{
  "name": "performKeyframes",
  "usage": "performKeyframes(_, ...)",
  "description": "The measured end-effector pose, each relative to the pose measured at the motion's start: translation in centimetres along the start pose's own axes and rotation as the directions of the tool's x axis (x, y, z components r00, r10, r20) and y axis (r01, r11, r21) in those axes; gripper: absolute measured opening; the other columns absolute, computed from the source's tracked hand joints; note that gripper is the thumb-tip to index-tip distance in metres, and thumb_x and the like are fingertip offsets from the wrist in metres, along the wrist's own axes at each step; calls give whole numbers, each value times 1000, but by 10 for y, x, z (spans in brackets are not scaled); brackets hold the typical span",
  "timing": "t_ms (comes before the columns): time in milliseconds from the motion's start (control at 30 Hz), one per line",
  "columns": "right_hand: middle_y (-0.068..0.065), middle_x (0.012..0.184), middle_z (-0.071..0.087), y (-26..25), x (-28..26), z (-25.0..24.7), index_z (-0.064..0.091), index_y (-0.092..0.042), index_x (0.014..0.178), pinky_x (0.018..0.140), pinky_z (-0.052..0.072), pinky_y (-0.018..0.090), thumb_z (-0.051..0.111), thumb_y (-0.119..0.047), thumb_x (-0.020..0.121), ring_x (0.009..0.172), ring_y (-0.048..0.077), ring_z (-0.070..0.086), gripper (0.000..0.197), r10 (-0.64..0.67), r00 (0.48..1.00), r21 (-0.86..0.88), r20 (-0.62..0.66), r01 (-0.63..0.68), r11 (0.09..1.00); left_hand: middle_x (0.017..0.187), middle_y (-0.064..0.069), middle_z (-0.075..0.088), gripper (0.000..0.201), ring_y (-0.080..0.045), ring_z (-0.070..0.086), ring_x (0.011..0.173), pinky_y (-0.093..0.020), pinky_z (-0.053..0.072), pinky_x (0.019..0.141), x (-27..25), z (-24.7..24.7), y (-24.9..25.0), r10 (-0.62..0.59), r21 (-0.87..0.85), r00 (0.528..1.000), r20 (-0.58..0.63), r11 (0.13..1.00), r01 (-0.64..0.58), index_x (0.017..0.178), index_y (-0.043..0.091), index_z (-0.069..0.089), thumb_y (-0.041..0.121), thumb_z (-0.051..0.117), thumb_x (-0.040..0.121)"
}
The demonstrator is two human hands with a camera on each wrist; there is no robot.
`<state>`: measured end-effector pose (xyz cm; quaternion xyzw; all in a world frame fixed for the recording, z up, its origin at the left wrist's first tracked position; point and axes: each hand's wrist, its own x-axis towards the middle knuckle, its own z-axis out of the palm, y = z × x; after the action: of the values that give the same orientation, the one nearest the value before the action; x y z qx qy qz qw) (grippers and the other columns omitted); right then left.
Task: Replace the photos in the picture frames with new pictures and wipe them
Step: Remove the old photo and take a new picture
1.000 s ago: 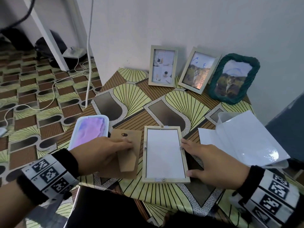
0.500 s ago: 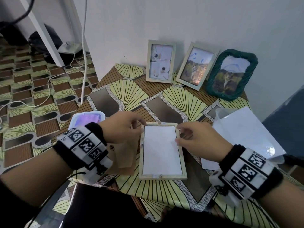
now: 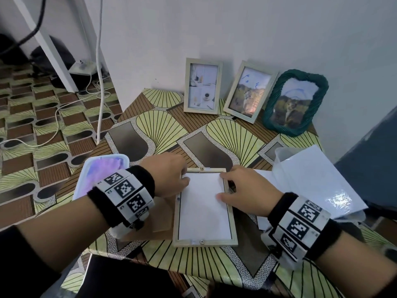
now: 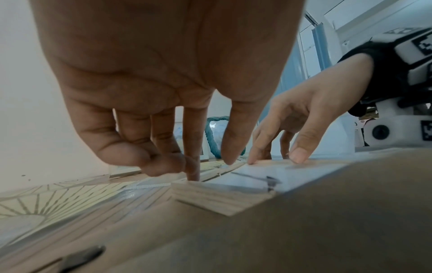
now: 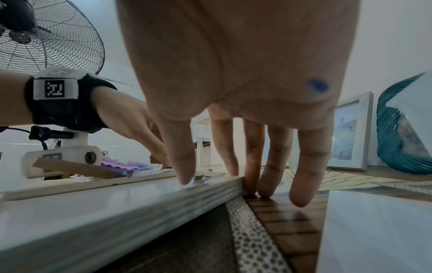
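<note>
Here I see the open picture frame lying face down on the table, a white photo in it. My left hand touches its far left corner with loosely bent fingers; my right hand rests thumb on the photo, fingers at the right edge.

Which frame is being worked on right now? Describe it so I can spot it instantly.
On the patterned tabletop, look at the near edge, between the left hand and right hand. There lies the pale wooden frame, face down, with white paper filling its opening. The three other frames stand upright against the wall showing pictures; this one alone lies flat.
</note>
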<state>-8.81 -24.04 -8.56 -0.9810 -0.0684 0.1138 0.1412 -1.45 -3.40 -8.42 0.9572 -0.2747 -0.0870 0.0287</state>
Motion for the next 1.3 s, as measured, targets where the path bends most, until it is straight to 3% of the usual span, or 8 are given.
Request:
performKeyframes(100,1,106,52,0,-2,0,63,-17,114,85,47,34,59,-46,90,97,20,53,38,-6,1000,-22,-1,6,1000,104,10,57,27,-14,53,97,-30,46,81,2,-1,1,-10,-4,1000,26,1000,10,104,28,61,49,50,91)
performKeyframes(233,1,105,52,0,-1,2,64,-16,109,83,47,33,59,-47,89,97,19,53,37,-12,1000,-37,-16,11,999,82,10,49,31,-15,49,80,-29,38,68,-1,4,2,4,30,1000,7,1000,-4,70,24,46,47,48,91)
performKeyframes(367,2,104,52,0,1,2,63,-15,101,84,48,34,58,-48,89,98,21,53,36,-20,1000,-54,-11,20,998,85,7,49,36,-17,49,82,-31,39,69,-8,10,7,9,96,1000,23,995,-11,68,26,35,51,47,91)
performKeyframes(500,2,101,53,-1,1,-1,65,-14,97,82,48,34,60,-45,89,94,20,53,32,-11,1000,-25,-12,10,1000,90,9,54,28,-17,51,86,-31,42,72,-4,8,2,3,12,1000,-12,1000,-3,71,26,45,47,50,89)
performKeyframes(667,3,95,54,-1,3,-3,63,-10,84,77,46,33,62,-41,88,89,21,52,31,-2,1000,-4,-13,2,1000,93,14,54,21,-12,52,88,-30,48,79,2,7,-7,-33,-117,999,-3,993,32,100,30,64,45,57,87)
performKeyframes(800,4,91,55,-1,4,-5,63,-7,80,77,48,35,63,-40,87,86,21,53,33,-1,1000,24,-18,1,1000,82,16,60,19,-7,58,80,-26,49,71,3,7,-10,-24,-190,999,-27,982,19,98,27,69,39,61,85)
performKeyframes(967,1,71,45,0,4,-5,50,-7,67,67,43,35,64,-39,86,75,22,49,40,-11,999,33,-46,12,999,82,15,65,16,-6,60,79,-28,53,73,3,7,-10,-38,-210,998,-53,977,26,95,25,71,33,64,83)
performKeyframes(1300,5,89,59,3,7,-1,69,-7,87,75,49,35,63,-43,86,84,21,55,36,-21,997,38,-78,24,999,82,16,66,17,-3,61,76,-21,50,65,4,8,-10,-51,-206,996,-78,978,34,96,26,73,34,68,82)
